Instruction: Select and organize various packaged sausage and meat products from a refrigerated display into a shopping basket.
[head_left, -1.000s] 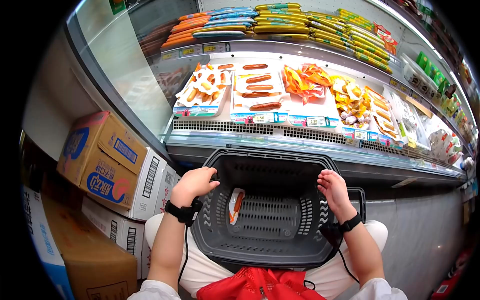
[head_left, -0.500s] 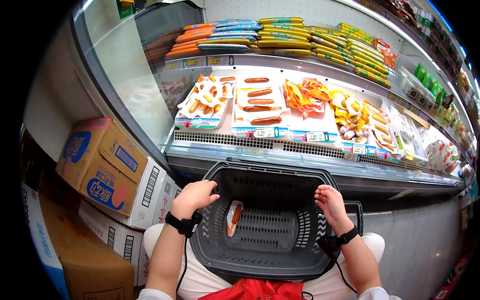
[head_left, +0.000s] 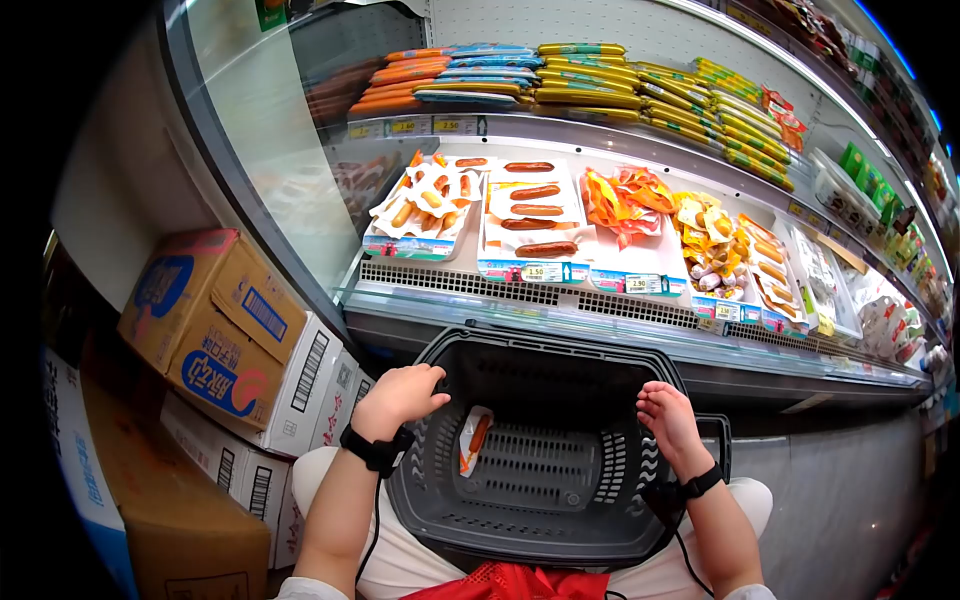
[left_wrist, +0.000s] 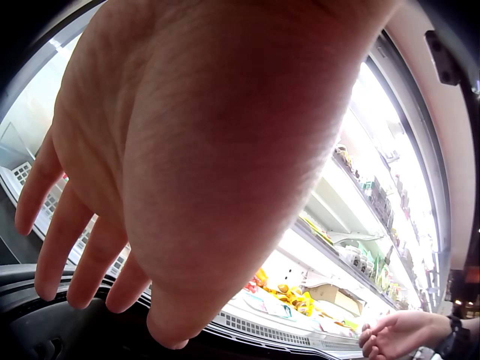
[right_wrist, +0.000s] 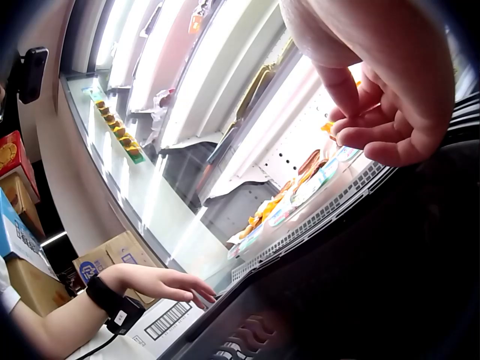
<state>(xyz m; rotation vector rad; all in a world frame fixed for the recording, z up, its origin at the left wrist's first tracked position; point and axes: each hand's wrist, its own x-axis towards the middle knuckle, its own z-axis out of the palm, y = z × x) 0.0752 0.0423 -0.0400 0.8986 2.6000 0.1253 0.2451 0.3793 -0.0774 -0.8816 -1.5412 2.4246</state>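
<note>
A dark grey shopping basket (head_left: 545,545) stands between my knees, tilted so that its inside faces me. One packaged sausage (head_left: 476,441) in a white and orange wrapper lies in it at the left. My left hand (head_left: 405,398) is by the basket's left rim, its fingertips overlapping the rim in the head view. From the left wrist, the fingers (left_wrist: 58,251) look extended and slightly spread, with nothing held. Over the right rim my right hand (head_left: 670,418) hovers with loosely bent fingers and an empty palm. In the right wrist view its fingertips (right_wrist: 390,152) are near the basket edge.
A chilled display case stands ahead, with trays of sausages (head_left: 535,210), orange packets (head_left: 628,200) and yellow packets (head_left: 712,228). Bagged sausages (head_left: 585,85) are stacked on the shelf above. Stacked cartons (head_left: 215,335) flank me on the left, beside a glass side panel (head_left: 262,140).
The head view has shifted slightly, moving the display case and basket lower in the picture than a second ago. Both hands keep nearly the same places beside the basket; the sausage inside has not moved.
</note>
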